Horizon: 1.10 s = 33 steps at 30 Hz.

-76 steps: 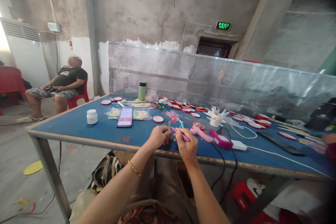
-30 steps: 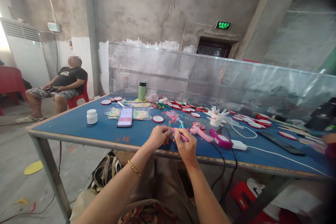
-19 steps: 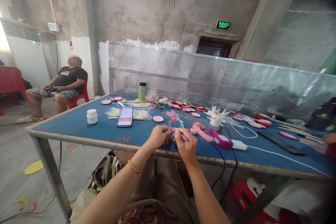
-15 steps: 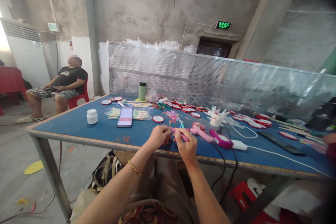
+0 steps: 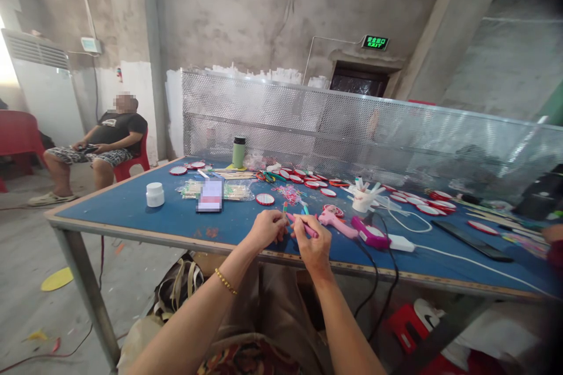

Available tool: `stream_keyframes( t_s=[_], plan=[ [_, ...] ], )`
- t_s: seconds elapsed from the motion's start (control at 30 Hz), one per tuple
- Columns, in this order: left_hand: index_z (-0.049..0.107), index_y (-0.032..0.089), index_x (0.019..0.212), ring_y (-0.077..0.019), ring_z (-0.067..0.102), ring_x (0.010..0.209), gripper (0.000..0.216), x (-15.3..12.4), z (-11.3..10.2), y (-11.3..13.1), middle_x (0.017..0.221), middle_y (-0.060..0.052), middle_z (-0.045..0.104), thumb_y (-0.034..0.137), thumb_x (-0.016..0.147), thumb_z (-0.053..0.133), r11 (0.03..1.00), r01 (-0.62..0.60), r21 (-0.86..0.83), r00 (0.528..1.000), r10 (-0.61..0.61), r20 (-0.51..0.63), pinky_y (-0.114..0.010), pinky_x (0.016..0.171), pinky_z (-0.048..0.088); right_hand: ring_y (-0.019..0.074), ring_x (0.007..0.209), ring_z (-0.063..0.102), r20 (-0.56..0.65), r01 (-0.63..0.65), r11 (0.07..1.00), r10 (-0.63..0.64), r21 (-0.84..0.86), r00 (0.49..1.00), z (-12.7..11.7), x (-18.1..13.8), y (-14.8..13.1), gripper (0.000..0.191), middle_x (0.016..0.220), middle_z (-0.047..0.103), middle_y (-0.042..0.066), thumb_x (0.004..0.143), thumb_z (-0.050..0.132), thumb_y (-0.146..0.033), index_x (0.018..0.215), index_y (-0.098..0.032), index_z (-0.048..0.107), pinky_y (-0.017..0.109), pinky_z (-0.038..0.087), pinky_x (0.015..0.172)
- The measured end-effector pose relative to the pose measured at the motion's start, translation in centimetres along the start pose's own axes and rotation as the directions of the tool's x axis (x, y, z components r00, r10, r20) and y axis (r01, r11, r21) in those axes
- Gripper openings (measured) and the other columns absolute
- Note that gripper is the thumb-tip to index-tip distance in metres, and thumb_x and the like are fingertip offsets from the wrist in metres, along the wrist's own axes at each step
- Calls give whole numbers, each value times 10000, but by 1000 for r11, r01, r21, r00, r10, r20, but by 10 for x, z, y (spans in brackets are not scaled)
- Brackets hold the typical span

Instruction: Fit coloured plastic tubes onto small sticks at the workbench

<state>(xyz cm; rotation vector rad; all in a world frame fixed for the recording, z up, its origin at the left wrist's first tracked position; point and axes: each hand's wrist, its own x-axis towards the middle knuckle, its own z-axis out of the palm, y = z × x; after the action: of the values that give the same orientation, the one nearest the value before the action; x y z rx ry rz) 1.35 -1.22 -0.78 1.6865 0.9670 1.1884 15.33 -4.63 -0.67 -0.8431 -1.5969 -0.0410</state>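
Nearer than the round, red-rimmed white disc (image 5: 265,199), the bare left hand (image 5: 267,229) pinches a slim, orange-and-green stick (image 5: 285,208) upright; right of the disc, the bare right hand (image 5: 316,245) is clamped around a rod-shaped pink tool (image 5: 313,232). Left of the disc lies a crinkled, clear-plastic packet (image 5: 238,190).

Bracelet (image 5: 225,282): gold-coloured beads, left forearm (image 5: 189,319)
Trousers (image 5: 277,310): brownish, partly beneath the desk (image 5: 109,211)
Patterned cloth (image 5: 250,361): reddish, nearer than the desk

A green bottle (image 5: 238,155) stands before a perforated metal screen (image 5: 264,111). To the left, a person (image 5: 116,128) sits on a red chair (image 5: 142,157). A lit exit sign (image 5: 375,43) hangs above a door (image 5: 357,81).
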Motion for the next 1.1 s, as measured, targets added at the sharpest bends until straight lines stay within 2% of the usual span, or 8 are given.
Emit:
stream_keyframes(
  t_s=[0.2, 1.1],
  plan=[
    [563, 162, 656, -93, 531, 435, 225, -1, 0, 2, 500, 30, 546, 263, 849, 507, 1000, 0, 28, 1000, 0, -5, -161, 399, 385, 141, 635, 669, 15, 13, 1000, -13, -9, 1000, 0, 1, -1, 209, 770, 733, 14, 961, 547, -293, 823, -208, 679, 253, 529, 610],
    [579, 155, 657, -88, 536, 437, 212, 0, 0, 0, 539, 17, 583, 247, 837, 513, 1000, -4, 7, 1000, 4, 3, -159, 397, 378, 138, 613, 663, -16, 20, 999, -21, -37, 1000, 0, 1, 0, 208, 747, 733, 11, 963, 551, -299, 830, -202, 678, 251, 522, 607]
  ],
)
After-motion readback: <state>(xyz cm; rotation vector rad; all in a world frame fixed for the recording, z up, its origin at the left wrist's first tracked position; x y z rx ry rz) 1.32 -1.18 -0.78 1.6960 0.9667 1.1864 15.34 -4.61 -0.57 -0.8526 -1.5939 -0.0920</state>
